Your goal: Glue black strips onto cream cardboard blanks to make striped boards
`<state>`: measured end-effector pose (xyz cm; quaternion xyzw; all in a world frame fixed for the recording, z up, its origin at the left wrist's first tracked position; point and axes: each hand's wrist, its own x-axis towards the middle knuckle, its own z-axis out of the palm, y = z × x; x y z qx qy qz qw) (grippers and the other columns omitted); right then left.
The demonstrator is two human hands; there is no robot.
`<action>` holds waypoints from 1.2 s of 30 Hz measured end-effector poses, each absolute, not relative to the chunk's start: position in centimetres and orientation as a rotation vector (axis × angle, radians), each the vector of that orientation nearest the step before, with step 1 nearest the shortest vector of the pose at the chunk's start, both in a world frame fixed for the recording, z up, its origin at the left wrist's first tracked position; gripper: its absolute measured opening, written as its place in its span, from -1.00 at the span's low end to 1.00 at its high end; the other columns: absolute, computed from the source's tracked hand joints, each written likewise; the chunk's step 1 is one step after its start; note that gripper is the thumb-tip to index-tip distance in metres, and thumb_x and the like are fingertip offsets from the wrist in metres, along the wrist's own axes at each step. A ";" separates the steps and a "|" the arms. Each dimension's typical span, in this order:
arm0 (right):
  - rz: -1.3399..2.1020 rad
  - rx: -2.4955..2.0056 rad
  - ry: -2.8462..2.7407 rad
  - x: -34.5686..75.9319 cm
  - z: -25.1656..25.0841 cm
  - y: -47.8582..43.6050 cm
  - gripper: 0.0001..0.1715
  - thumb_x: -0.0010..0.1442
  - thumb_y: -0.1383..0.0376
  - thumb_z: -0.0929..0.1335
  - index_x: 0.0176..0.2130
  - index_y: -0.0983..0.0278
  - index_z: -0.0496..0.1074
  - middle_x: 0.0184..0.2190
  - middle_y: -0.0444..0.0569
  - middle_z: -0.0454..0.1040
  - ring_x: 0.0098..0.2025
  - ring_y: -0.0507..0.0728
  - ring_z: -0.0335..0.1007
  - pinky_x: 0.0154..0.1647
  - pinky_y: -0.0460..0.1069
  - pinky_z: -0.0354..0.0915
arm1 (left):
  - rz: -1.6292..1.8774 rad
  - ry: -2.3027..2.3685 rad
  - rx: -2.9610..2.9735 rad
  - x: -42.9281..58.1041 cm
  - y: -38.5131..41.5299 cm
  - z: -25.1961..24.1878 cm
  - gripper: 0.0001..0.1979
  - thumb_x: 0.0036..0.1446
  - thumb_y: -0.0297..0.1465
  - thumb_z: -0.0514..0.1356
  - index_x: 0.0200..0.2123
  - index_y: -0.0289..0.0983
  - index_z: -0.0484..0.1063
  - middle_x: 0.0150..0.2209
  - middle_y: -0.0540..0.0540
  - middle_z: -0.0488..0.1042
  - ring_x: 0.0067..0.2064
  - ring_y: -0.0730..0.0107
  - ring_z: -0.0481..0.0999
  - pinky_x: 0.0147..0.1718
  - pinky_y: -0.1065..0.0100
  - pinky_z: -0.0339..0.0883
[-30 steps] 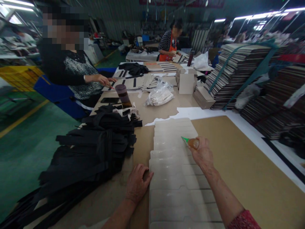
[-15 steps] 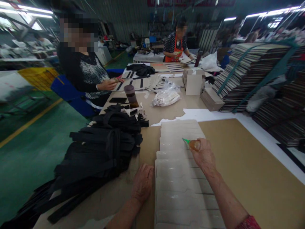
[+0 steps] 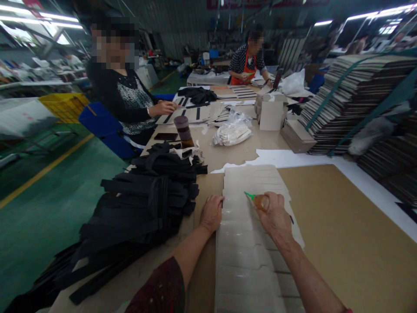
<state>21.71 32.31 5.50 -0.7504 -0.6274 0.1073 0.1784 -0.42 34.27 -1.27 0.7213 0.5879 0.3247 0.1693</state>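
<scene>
My right hand [image 3: 273, 217] is wrapped round a small squeeze bottle [image 3: 261, 202] of amber liquid with a green nozzle. Its tip points left, over a long row of overlapping pale grey cardboard pieces [image 3: 243, 261]. Shiny wet streaks, looking like glue, cross several of these pieces. My left hand [image 3: 211, 214] rests palm down at the row's left edge, its fingers loosely bent and touching the edge, holding nothing. To its left lies a big heap of black fabric strips [image 3: 130, 208].
A brown board [image 3: 345, 226] lies under the row. Further back are a dark-lidded bottle [image 3: 184, 130], a phone [image 3: 165, 136] and a plastic bag [image 3: 232, 130]. Strapped cardboard stacks [image 3: 355, 104] rise at right. One co-worker [image 3: 130, 100] stands at left, another [image 3: 246, 65] at the far end.
My left hand has slid forward along the row's left edge. The bottle in my right hand has shifted slightly, its nozzle a little further left over the row. The view has shifted slightly.
</scene>
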 end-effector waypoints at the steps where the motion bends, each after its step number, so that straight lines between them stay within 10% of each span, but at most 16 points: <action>1: 0.317 -2.114 -1.777 21.4 5.6 32.3 -0.57 0.20 0.17 0.36 0.03 0.16 0.20 -0.05 -0.07 0.25 -0.36 0.05 0.28 -0.46 -0.06 0.03 | 0.922 1.669 2.051 -0.4 34.3 -1.5 -0.76 0.23 -0.52 0.01 -0.14 -0.23 0.43 -0.19 -0.12 0.48 -0.09 0.23 0.41 -0.02 0.18 0.31; 36: 0.426 -1.977 -1.834 16.6 5.8 32.3 -0.59 0.20 0.22 0.35 0.02 0.15 0.22 -0.04 -0.07 0.27 -0.33 0.07 0.35 -0.40 -0.04 0.14 | 0.938 1.679 2.006 -0.4 33.4 -2.0 -0.84 0.17 -0.38 0.19 -0.15 -0.20 0.40 -0.19 -0.08 0.47 -0.12 0.25 0.42 -0.10 0.23 0.32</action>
